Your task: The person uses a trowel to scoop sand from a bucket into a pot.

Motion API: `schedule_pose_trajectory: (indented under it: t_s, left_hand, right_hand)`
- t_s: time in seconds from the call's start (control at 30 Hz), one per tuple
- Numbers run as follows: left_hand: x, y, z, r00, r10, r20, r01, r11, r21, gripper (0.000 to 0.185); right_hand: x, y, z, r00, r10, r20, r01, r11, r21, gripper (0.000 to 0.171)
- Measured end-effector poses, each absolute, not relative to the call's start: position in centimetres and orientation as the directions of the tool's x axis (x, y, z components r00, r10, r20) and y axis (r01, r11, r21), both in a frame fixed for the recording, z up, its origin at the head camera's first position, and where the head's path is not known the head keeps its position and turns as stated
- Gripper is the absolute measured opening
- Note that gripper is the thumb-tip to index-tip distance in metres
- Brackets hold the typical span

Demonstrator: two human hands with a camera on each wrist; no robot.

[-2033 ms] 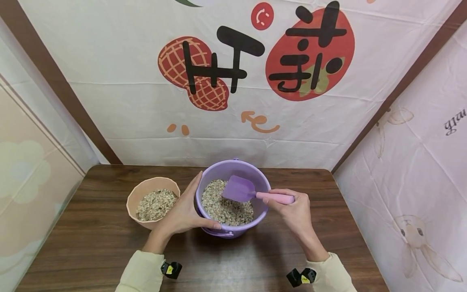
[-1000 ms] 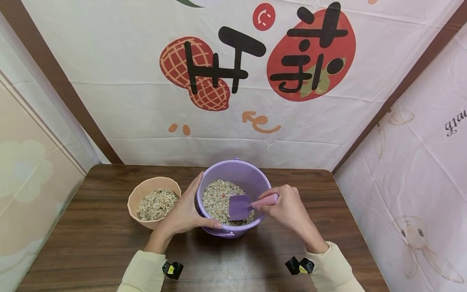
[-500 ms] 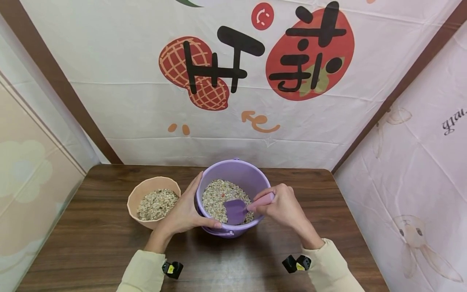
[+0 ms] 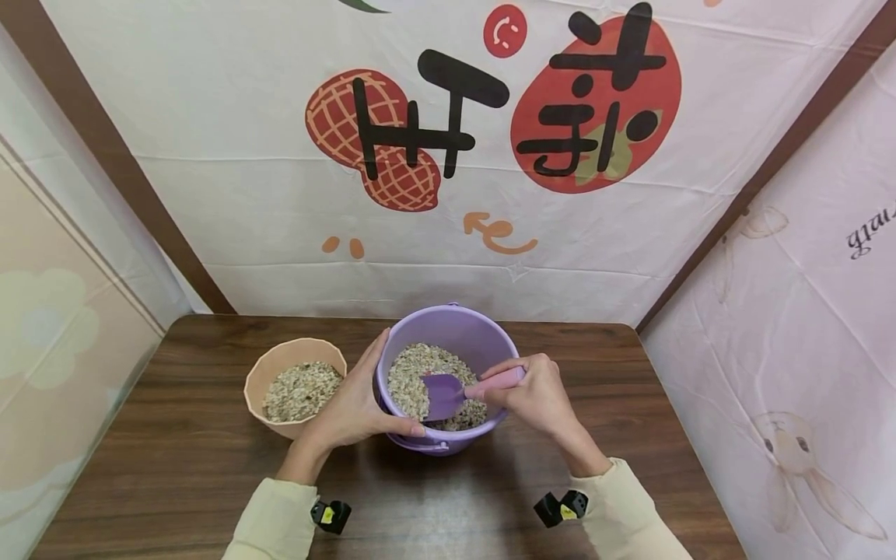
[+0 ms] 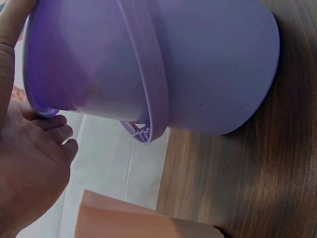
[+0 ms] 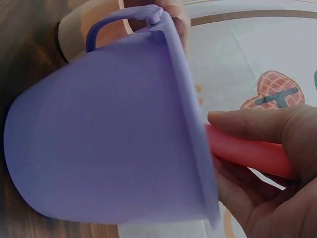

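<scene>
A purple bucket stands on the table, partly filled with pale, speckled grain-like bits. My left hand holds the bucket's left side, its thumb lying over the front rim. In the left wrist view the fingertips bend beside the rim. My right hand grips the pink handle of a small purple shovel over the bucket's right rim. The shovel's blade is down among the bits, its front edge partly covered. From the right wrist view, the bucket wall hides the blade; the pink handle shows between thumb and fingers.
A peach-coloured bowl holding similar bits stands left of the bucket, just behind my left forearm. The bucket's handle hangs down its outside. Behind the brown wooden table hangs a white printed cloth.
The shovel has come down from above the bits into them, then shifted left and levelled somewhat. My right hand moved left with it. The left hand and bucket stay put.
</scene>
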State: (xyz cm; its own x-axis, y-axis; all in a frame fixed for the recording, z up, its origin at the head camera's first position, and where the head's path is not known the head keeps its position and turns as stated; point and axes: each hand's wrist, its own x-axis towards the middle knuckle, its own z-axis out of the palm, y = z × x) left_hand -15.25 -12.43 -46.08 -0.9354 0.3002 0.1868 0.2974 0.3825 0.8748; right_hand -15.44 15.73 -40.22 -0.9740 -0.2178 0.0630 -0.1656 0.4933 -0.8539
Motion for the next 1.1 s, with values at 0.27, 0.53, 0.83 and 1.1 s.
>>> schedule_pose_trajectory:
  t_s: [0.27,0.53,0.83,1.1]
  left_hand:
    - [-15.3,-12.4,-46.0,-0.934,0.304,0.189,0.302,0.384,0.873,0.153]
    - [-15.2,-12.4,-46.0,-0.936,0.301,0.183,0.296,0.39,0.872,0.154]
    - [-15.2,-12.4,-46.0,-0.938,0.298,0.176,0.289,0.395,0.872,0.154]
    - [-15.2,-12.4,-46.1,-0.94,0.296,0.171,0.285,0.4,0.871,0.154]
  right_hand:
    - [-16.0,14.9,-41.5,-0.985,-0.133,0.107,-0.154,0.413,-0.898,0.013]
    - [-16.1,14.7,-41.6,-0.989,-0.096,0.109,-0.136,0.347,-0.928,0.018]
    - [-15.9,14.9,-42.0,-0.992,-0.104,0.067,-0.087,0.209,-0.974,0.022]
    - [-15.3,15.2,-41.9,-0.998,-0.065,0.019,-0.026,0.105,-0.994,0.028]
